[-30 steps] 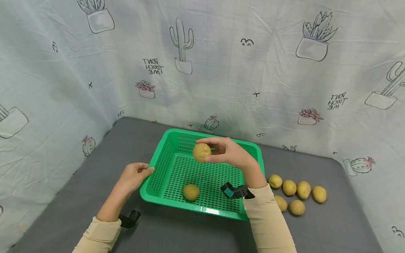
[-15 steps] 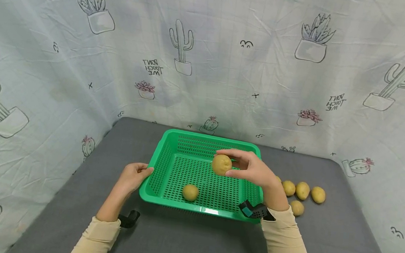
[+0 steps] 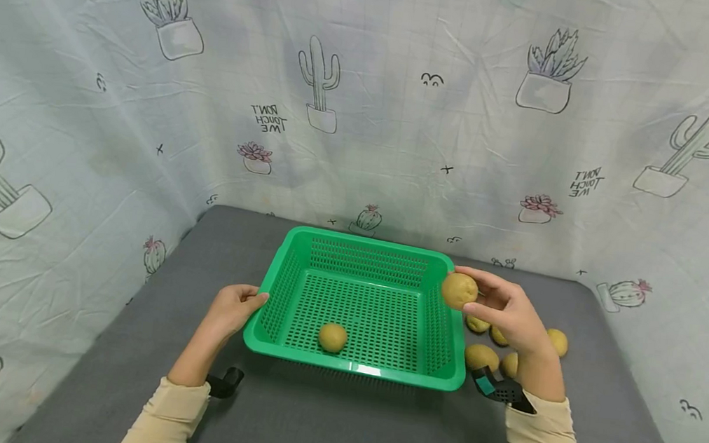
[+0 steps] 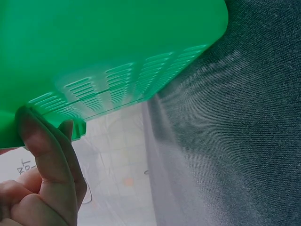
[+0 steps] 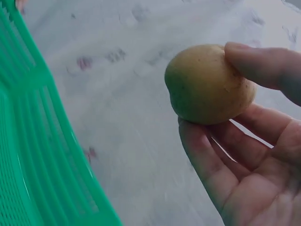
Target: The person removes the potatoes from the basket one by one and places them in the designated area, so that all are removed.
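Observation:
My right hand [image 3: 508, 309] holds a potato [image 3: 459, 291] between thumb and fingers, raised over the right rim of the green basket [image 3: 350, 376]. Close up in the right wrist view, this round yellow-brown potato [image 5: 207, 84] is pinched at the fingertips. At the basket's left side, my left hand [image 3: 235, 312] grips the rim, thumb on top. From the left wrist view, the fingers [image 4: 49, 155] curl under the rim against the slotted wall. One other potato [image 3: 332, 338] lies inside the basket near its front wall.
Several potatoes [image 3: 482, 357] lie on the grey cloth-covered table [image 3: 336, 431] right of the basket, partly hidden by my right hand and wrist. A patterned curtain [image 3: 371, 174] hangs behind the table and along both sides.
My right hand has carried the potato rightward, from above the middle of the basket to its right rim. The left hand has stayed on the left rim.

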The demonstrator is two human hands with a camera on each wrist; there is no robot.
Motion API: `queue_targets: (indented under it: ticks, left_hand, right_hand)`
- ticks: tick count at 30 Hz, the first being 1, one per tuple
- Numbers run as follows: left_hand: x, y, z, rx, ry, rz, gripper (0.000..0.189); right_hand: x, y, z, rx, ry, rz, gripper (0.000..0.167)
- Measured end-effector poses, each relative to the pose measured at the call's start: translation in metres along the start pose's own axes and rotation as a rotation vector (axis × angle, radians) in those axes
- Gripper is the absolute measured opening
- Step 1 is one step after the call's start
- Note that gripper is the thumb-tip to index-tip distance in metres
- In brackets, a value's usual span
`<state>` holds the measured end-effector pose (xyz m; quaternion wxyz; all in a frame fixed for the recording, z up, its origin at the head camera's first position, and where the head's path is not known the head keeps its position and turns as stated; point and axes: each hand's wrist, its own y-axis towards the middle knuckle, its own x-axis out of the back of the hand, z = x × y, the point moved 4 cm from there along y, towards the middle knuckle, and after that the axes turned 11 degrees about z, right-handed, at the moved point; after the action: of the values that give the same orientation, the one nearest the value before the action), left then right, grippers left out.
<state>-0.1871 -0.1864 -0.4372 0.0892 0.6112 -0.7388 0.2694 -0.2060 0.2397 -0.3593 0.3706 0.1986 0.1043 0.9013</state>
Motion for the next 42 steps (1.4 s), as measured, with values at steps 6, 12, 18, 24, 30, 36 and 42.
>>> queue_targets:
  ticks: [6,12,18,24,30,36,42]
  left_hand:
    - [0.0,0.0,0.001,-0.004,-0.008,-0.001,0.047]
    - [0.0,0.001,0.0,-0.013,-0.008,-0.002,0.047]
    - [-0.001,0.001,0.0,-0.02,-0.02,0.002,0.047]
    - [-0.001,0.001,0.001,-0.012,-0.022,-0.005,0.047]
    - [-0.001,0.0,-0.001,-0.012,-0.021,-0.007,0.047]
    - [-0.002,0.0,-0.001,-0.005,-0.019,-0.002,0.048]
    - [-0.001,0.0,-0.001,0.002,-0.027,-0.002,0.048]
  right_hand:
    - [0.02,-0.031,-0.007,-0.009,-0.053,-0.138,0.05]
    - [0.029,-0.065,-0.019,-0.026,-0.01,-0.26,0.05]
    - [0.034,-0.098,-0.033,0.011,0.108,-0.362,0.05]
    - [0.034,-0.13,-0.054,-0.091,0.066,-0.491,0.049]
    - [0.033,-0.157,-0.072,-0.246,0.051,-0.649,0.049]
    - [0.032,-0.176,-0.083,-0.362,0.045,-0.786,0.052]
    - [0.027,-0.19,-0.095,-0.362,0.097,-0.904,0.055]
